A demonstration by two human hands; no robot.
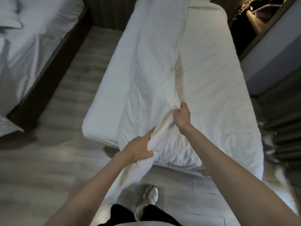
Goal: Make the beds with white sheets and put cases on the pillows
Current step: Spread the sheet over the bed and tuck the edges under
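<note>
A white duvet (151, 75) lies folded lengthwise along the left half of the bed (216, 82), which I stand at the foot of. Its open edge shows a cream inner layer (179, 67). My left hand (140, 148) grips the duvet's near corner, which hangs over the foot of the bed. My right hand (182, 115) pinches a bunch of the same edge a little farther up. The right half of the bed shows a flat white sheet.
A second bed (29, 46) with rumpled white bedding and a dark frame stands at the left, across a strip of grey wood floor (78, 88). A grey bench or ledge (275, 59) runs along the right. My shoe (150, 196) is near the bed's foot.
</note>
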